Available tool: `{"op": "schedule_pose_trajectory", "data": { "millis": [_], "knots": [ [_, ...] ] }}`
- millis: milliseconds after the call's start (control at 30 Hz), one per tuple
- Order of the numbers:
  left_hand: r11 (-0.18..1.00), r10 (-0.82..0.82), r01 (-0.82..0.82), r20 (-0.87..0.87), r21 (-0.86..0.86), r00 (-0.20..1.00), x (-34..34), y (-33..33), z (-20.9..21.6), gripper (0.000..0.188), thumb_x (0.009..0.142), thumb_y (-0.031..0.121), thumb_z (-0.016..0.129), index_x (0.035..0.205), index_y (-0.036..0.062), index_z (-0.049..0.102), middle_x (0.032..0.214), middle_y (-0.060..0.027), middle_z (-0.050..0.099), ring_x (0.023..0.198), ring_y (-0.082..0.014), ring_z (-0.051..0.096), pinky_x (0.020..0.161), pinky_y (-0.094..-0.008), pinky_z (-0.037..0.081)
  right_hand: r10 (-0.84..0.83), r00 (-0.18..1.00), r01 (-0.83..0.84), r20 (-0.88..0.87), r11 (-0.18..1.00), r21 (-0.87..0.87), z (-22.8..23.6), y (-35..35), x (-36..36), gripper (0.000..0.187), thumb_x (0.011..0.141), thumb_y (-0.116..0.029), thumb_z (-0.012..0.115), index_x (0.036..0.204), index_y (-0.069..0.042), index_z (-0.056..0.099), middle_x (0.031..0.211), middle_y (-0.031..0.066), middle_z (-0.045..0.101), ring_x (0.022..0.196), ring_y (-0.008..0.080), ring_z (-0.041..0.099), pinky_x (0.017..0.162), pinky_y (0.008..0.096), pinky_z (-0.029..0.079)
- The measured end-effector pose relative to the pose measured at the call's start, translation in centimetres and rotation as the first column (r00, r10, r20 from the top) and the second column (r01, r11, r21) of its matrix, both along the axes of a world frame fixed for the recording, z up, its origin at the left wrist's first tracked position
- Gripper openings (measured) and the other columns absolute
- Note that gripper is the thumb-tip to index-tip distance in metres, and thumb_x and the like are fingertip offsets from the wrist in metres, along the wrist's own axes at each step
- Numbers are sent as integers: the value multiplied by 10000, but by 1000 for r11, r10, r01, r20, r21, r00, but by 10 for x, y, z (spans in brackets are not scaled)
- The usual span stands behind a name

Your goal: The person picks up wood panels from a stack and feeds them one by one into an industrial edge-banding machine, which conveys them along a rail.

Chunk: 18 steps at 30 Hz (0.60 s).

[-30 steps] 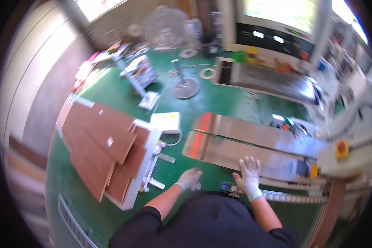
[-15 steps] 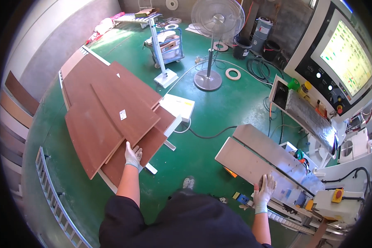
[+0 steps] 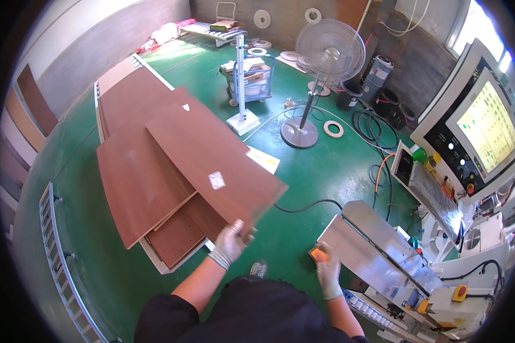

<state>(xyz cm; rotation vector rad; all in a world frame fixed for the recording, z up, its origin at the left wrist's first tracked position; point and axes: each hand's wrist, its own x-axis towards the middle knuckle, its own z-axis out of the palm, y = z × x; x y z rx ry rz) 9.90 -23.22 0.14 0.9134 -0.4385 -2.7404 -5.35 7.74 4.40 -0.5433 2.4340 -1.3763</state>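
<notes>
My left hand (image 3: 232,244), in a pale glove, is closed on the near edge of a brown board (image 3: 217,148) with a white label. This board is tilted off the pile, and its right corner juts out over the floor. Below it lie more brown boards (image 3: 140,180), fanned out and overlapping. My right hand (image 3: 329,270), gloved too, hovers by the left end of a metal machine bed (image 3: 366,246). Its fingers are partly bent and nothing shows in them.
A pedestal fan (image 3: 331,54) stands ahead, beside a white post (image 3: 240,86) and a blue trolley (image 3: 257,80). A control panel with a screen (image 3: 486,128) rises at the right. Cables (image 3: 309,203) cross the green floor. A metal roller track (image 3: 66,274) lies at the left.
My left hand has moved right and taken the top board with it, swinging its near end off the pile. My right hand has shifted left along the machine bed. The view has turned slightly.
</notes>
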Motion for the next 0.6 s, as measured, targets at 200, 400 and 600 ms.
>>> {"op": "schedule_pose_trajectory", "data": {
  "millis": [200, 400, 600],
  "knots": [
    [922, -359, 382, -237, 59, 903, 13, 91, 36, 645, 1000, 380, 685, 1540, 98, 472, 1555, -101, 524, 1396, -319, 518, 1155, -535, 423, 283, 838, 111, 467, 748, -654, -27, -79, 11, 510, 1108, -265, 497, 1539, -3, 423, 1431, 129, 604, 1306, 250, 588, 1124, 408, 462],
    [990, 119, -122, -41, -75, 992, 12, -8, 7, 631, 1031, 405, 607, 1537, 58, 458, 1594, -148, 479, 1470, -357, 433, 1235, -565, 328, 82, 686, 479, 723, 697, -533, 16, 19, 33, 489, 1076, -230, 574, 1479, 27, 473, 1441, 146, 582, 1319, 283, 576, 1129, 442, 460],
    [926, 258, -240, 26, -291, 966, -12, -98, -52, 503, 1091, 345, 491, 1435, -17, 544, 1463, -151, 597, 1329, -324, 577, 1165, -488, 432, -474, 790, 591, 389, 756, -280, 37, 125, 45, 273, 1063, -196, 563, 1214, 19, 637, 1179, 103, 680, 1067, 198, 631, 975, 352, 506]
  ]
}}
